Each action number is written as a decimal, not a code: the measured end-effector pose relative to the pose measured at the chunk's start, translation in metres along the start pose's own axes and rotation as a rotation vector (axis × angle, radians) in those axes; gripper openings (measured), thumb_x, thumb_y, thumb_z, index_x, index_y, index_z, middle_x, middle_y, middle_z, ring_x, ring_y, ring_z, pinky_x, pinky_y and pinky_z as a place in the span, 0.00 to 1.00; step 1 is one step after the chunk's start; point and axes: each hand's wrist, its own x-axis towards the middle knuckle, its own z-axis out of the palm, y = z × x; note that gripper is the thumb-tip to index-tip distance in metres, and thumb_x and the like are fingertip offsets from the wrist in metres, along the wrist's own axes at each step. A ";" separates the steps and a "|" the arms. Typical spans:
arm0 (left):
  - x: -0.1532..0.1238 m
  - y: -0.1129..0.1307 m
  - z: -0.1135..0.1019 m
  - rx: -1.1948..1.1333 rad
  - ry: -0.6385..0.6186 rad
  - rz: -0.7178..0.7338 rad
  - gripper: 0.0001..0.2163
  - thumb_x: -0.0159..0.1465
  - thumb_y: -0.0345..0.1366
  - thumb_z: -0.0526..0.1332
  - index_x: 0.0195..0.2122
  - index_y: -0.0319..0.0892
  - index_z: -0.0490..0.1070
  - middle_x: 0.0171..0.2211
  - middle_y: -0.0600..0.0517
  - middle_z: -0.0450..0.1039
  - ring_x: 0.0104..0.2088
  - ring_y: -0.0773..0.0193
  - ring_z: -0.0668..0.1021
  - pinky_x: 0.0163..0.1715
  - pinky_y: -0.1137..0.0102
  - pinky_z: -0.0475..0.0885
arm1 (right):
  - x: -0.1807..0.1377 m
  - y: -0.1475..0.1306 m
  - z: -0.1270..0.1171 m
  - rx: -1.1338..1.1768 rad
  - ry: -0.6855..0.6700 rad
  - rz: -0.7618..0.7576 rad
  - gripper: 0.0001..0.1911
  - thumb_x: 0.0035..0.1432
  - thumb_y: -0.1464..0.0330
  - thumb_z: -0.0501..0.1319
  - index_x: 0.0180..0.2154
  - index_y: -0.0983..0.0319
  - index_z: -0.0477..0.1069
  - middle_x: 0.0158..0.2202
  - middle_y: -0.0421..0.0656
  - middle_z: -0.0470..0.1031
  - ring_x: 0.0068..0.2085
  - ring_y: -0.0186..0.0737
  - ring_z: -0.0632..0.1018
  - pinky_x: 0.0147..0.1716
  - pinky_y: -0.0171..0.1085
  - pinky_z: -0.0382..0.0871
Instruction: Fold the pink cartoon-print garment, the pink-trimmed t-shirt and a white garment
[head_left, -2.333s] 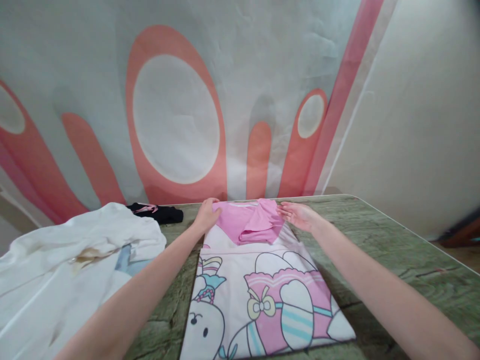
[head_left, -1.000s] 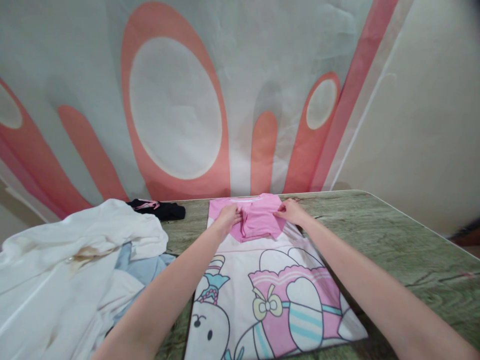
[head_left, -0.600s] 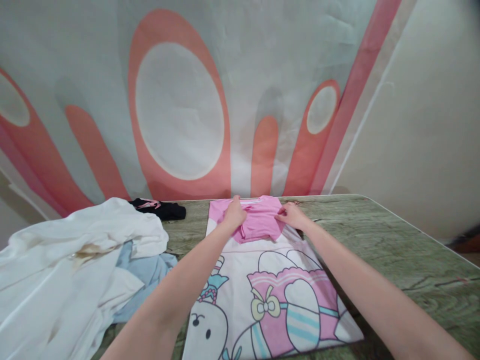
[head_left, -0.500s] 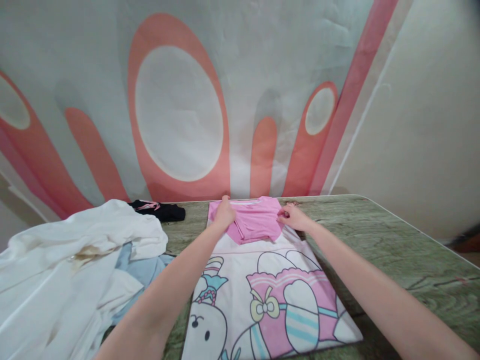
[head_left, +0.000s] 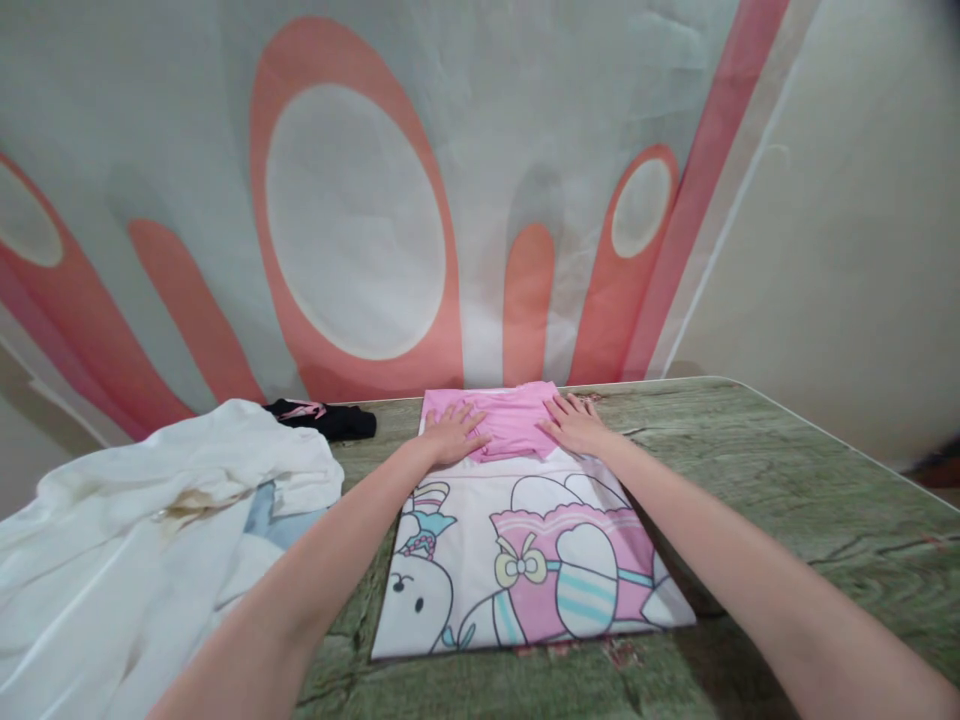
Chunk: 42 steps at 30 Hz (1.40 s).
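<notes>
A white T-shirt [head_left: 480, 495] with pink shoulders and a cartoon print lies flat in front of me. Its pink sleeves [head_left: 517, 415] are folded inward near the far end. My left hand [head_left: 452, 435] rests palm down on the left part of the pink cloth, fingers spread. On the right side of the pink cloth, my right hand [head_left: 576, 424] presses flat with its fingers stretched out. Neither hand grips the fabric.
A heap of white clothes [head_left: 187, 480] covers the table's left side, with a light blue garment [head_left: 281, 520] partly under it. Behind the heap is a folded black garment [head_left: 341, 422]. The wood-patterned table [head_left: 765, 470] meets a printed wall covering [head_left: 480, 150].
Both hands have gone from pinching the pink cloth to lying flat on it. The shirt has shifted away from me, and its near edge now shows.
</notes>
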 end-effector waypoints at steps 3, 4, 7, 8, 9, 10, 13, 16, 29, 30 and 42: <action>0.012 -0.007 -0.002 0.001 0.010 -0.002 0.30 0.61 0.59 0.41 0.62 0.56 0.44 0.65 0.51 0.35 0.62 0.45 0.42 0.53 0.43 0.38 | 0.016 0.001 -0.002 0.006 0.017 0.007 0.38 0.56 0.44 0.38 0.61 0.57 0.49 0.64 0.46 0.46 0.63 0.55 0.45 0.57 0.57 0.35; 0.016 -0.010 -0.002 -0.002 0.015 0.000 0.30 0.61 0.60 0.41 0.62 0.56 0.44 0.65 0.51 0.35 0.62 0.46 0.42 0.53 0.42 0.38 | 0.021 0.000 -0.002 0.009 0.026 0.008 0.38 0.56 0.44 0.39 0.61 0.57 0.50 0.64 0.46 0.46 0.63 0.54 0.45 0.57 0.56 0.35; 0.023 -0.018 -0.006 -0.001 0.036 -0.002 0.29 0.61 0.60 0.41 0.62 0.57 0.45 0.65 0.51 0.37 0.62 0.47 0.44 0.54 0.44 0.39 | 0.032 -0.004 -0.004 0.025 0.061 0.002 0.35 0.57 0.45 0.41 0.60 0.57 0.52 0.64 0.45 0.48 0.63 0.53 0.47 0.58 0.53 0.39; 0.024 -0.020 -0.008 0.004 0.045 -0.009 0.29 0.61 0.59 0.41 0.61 0.57 0.46 0.64 0.51 0.39 0.62 0.47 0.46 0.54 0.45 0.41 | 0.035 -0.006 -0.006 0.034 0.078 -0.001 0.34 0.58 0.47 0.41 0.60 0.57 0.52 0.64 0.45 0.48 0.62 0.52 0.48 0.57 0.52 0.40; 0.026 -0.021 -0.011 0.009 0.059 -0.018 0.29 0.61 0.59 0.42 0.61 0.56 0.48 0.64 0.50 0.41 0.62 0.47 0.48 0.54 0.46 0.42 | 0.037 -0.008 -0.008 0.045 0.097 -0.003 0.33 0.59 0.48 0.42 0.60 0.57 0.52 0.64 0.45 0.49 0.62 0.51 0.49 0.57 0.52 0.42; 0.026 -0.021 -0.014 0.015 0.077 -0.031 0.28 0.61 0.58 0.43 0.61 0.55 0.50 0.64 0.50 0.43 0.62 0.47 0.49 0.54 0.47 0.43 | 0.039 -0.009 -0.011 0.056 0.117 -0.006 0.32 0.60 0.50 0.42 0.60 0.58 0.52 0.63 0.46 0.49 0.62 0.50 0.50 0.57 0.51 0.44; 0.023 -0.015 -0.023 0.029 0.178 -0.066 0.26 0.61 0.54 0.48 0.59 0.52 0.54 0.62 0.48 0.47 0.61 0.48 0.51 0.55 0.50 0.43 | 0.036 -0.006 -0.023 0.101 0.159 -0.029 0.27 0.61 0.55 0.45 0.57 0.60 0.58 0.61 0.49 0.54 0.60 0.49 0.55 0.55 0.48 0.48; 0.009 -0.005 -0.028 0.023 0.300 -0.092 0.25 0.62 0.46 0.52 0.59 0.46 0.53 0.60 0.45 0.53 0.59 0.54 0.56 0.56 0.59 0.48 | 0.019 0.005 -0.034 0.158 0.138 -0.084 0.23 0.59 0.57 0.50 0.49 0.63 0.68 0.52 0.51 0.66 0.52 0.47 0.67 0.50 0.43 0.57; -0.081 -0.031 -0.032 -0.178 0.080 -0.272 0.24 0.44 0.44 0.66 0.41 0.39 0.67 0.37 0.47 0.72 0.38 0.57 0.75 0.32 0.73 0.66 | -0.044 0.023 -0.044 0.366 -0.109 -0.175 0.22 0.36 0.62 0.67 0.36 0.65 0.72 0.25 0.37 0.70 0.26 0.34 0.67 0.25 0.31 0.59; -0.080 -0.032 -0.034 -0.179 0.074 -0.275 0.25 0.43 0.44 0.66 0.41 0.39 0.67 0.38 0.47 0.72 0.38 0.56 0.75 0.32 0.73 0.65 | -0.045 0.020 -0.046 0.378 -0.117 -0.175 0.19 0.35 0.63 0.67 0.33 0.64 0.72 0.23 0.36 0.69 0.25 0.34 0.66 0.24 0.31 0.58; -0.074 -0.034 -0.042 -0.235 0.045 -0.139 0.13 0.40 0.39 0.66 0.25 0.42 0.66 0.26 0.56 0.69 0.30 0.62 0.72 0.26 0.75 0.60 | -0.067 0.008 -0.046 0.680 -0.111 -0.131 0.13 0.40 0.71 0.61 0.33 0.63 0.67 0.24 0.35 0.69 0.27 0.34 0.70 0.26 0.31 0.62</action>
